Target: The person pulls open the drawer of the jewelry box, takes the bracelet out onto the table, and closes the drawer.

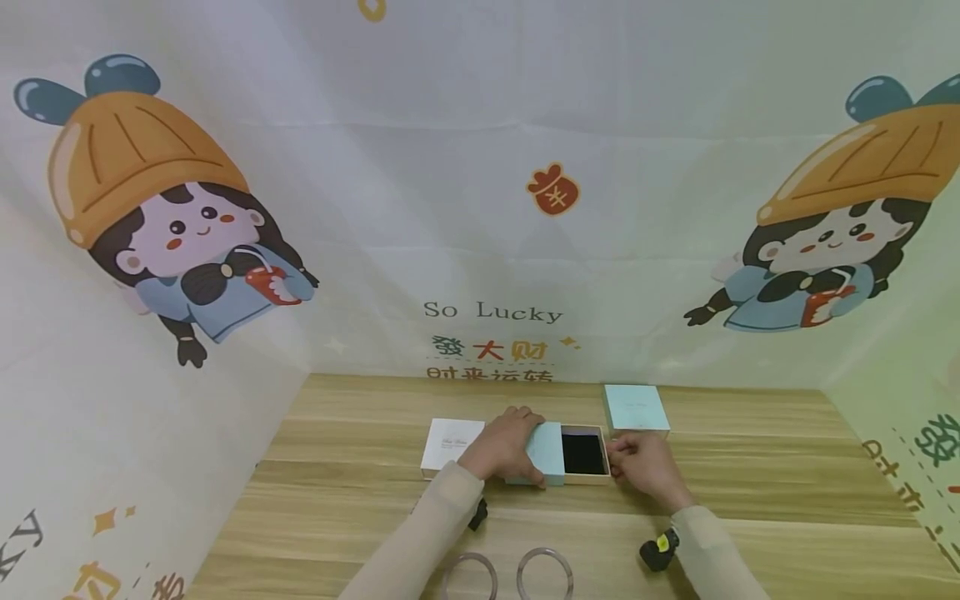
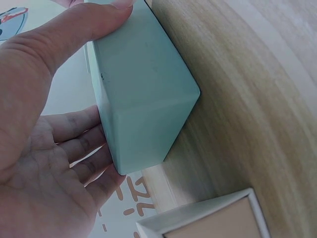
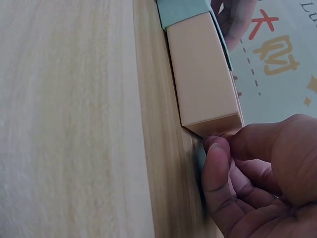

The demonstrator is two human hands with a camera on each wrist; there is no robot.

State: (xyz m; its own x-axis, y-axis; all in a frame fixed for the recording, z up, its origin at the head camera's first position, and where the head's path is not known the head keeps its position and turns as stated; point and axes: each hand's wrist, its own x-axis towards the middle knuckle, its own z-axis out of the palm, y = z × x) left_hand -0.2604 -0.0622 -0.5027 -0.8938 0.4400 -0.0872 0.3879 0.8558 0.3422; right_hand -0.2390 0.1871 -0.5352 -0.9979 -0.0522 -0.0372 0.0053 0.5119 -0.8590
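One drawer sticks partway out of a mint sleeve on the wooden table. Your left hand grips the sleeve, thumb and fingers spread across it; your right hand pinches at the drawer's outer end, thumb and fingertip together.

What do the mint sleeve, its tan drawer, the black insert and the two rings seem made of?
Mint sleeve: likely matte cardboard, with flat faces and little shine.
Tan drawer: probably smooth paperboard, judging by its flat sides and sharp edges.
Black insert: perhaps foam or fabric; dull, texture too small to tell.
Rings: maybe smooth glass or plastic; pale, seemingly translucent rims.
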